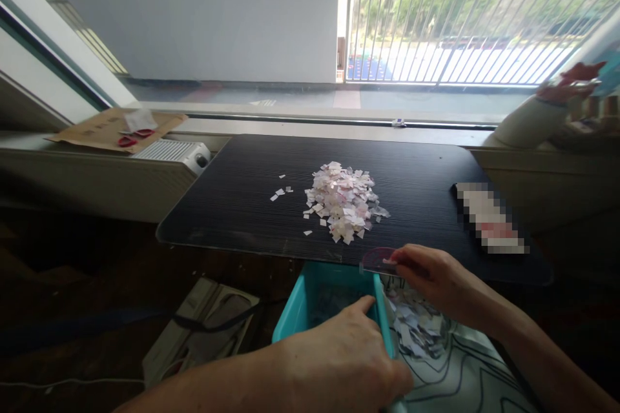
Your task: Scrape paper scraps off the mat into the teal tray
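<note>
A heap of small cut paper pieces [341, 197] lies on the dark tabletop [232, 200]. Below the table's front edge is a turquoise bin [295, 310] with some pale scraps dimly visible inside. My left hand [346, 348] grips the bin's right wall, index finger over the rim and thumb outside; its other fingers are hidden. In my right hand [426, 271], a clear protractor [378, 259] with pink arcs is pinched at the table edge. More paper scraps [419, 326] lie beneath my right hand, on pale cloth with dark wavy lines.
A phone-like object [489, 218], partly blurred out, lies at the table's right. Red-handled scissors [135, 137] rest on a brown envelope [106, 129] by the window. A white heater [177, 153] stands left of the table. A pale box [203, 329] is on the floor.
</note>
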`<state>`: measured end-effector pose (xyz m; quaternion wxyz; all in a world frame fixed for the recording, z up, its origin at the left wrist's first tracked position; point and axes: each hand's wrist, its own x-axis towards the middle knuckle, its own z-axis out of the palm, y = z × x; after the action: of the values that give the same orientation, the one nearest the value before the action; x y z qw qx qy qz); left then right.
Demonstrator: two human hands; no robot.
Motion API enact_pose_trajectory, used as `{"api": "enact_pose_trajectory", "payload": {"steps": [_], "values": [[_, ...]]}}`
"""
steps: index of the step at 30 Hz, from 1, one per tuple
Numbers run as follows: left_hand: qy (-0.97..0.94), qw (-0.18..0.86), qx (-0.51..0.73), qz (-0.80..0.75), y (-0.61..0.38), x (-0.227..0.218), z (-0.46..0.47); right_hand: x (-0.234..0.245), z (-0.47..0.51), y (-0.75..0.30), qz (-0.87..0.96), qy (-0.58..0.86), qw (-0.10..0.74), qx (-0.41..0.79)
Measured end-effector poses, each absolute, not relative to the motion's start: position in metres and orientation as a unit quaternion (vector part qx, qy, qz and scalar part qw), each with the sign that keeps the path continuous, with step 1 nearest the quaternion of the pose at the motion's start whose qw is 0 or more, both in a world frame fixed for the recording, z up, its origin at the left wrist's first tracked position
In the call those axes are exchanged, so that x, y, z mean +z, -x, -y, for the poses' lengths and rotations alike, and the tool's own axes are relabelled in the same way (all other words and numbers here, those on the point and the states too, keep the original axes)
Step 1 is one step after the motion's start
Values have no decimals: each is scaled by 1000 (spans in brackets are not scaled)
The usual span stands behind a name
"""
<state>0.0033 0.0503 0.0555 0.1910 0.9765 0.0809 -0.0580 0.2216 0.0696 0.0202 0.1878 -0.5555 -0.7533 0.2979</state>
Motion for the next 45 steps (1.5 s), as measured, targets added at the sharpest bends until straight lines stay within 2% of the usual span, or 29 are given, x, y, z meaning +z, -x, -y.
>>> {"api": "enact_pose_trajectory", "payload": {"steps": [5, 10, 15, 17, 23, 29, 33, 39, 45], "values": [[-974, 198, -51, -99, -2, 57, -42, 17, -69, -217, 745, 571, 229, 260], [-961, 178, -99, -188, -1, 67, -20, 14, -60, -207, 773, 538, 191, 278], [-934, 166, -126, -290, -2, 61, 6, 12, -45, -205, 762, 553, 189, 278], [-943, 141, -83, -291, -1, 52, 14, 12, -43, -205, 761, 555, 191, 277], [-963, -7, 147, -227, 5, 15, 25, 10, -41, -204, 764, 538, 205, 292], [-980, 51, 138, -135, 11, 0, 21, 8, -46, -200, 764, 526, 208, 312], [-980, 70, 114, -148, 8, -1, 19, 14, -50, -212, 754, 542, 231, 290], [-982, 89, 13, -164, 3, -6, 14, 15, -48, -249, 719, 596, 248, 258], [-980, 107, 18, -166, 14, 1, 15, 10, -48, -255, 702, 607, 283, 242]]}}
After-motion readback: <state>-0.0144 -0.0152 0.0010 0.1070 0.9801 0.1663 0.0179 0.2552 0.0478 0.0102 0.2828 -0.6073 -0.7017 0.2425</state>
